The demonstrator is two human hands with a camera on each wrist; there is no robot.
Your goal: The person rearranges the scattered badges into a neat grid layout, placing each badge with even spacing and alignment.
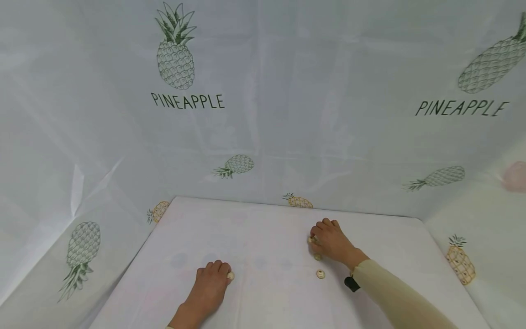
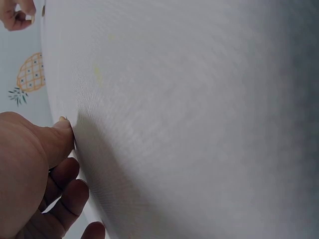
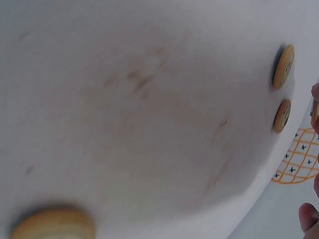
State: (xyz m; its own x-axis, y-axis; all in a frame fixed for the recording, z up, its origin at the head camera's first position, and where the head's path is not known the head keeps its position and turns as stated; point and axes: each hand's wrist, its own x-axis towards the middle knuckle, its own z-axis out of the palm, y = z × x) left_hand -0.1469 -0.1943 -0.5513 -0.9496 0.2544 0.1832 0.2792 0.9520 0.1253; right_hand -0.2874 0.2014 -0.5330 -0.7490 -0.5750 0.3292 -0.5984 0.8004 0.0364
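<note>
My left hand (image 1: 210, 284) is low over the left half of the white table, its fingers bent and a small round wooden piece (image 1: 230, 276) at its thumb side. In the left wrist view the left thumb (image 2: 61, 138) presses down at the table surface. Farther back on the right, my right hand (image 1: 330, 241) pinches another round piece (image 1: 312, 240) with dark marks on its face. Just below that hand lies a third piece (image 1: 318, 257), with a further one (image 1: 320, 274) nearer me. The right wrist view shows a blurred piece (image 3: 54, 226) close to the camera.
A white cloth (image 1: 287, 119) printed with pineapples rises behind the table and at both sides. The table's far edge (image 1: 246, 202) meets this cloth. A black wrist camera (image 1: 352, 283) hangs under my right sleeve (image 1: 394, 292).
</note>
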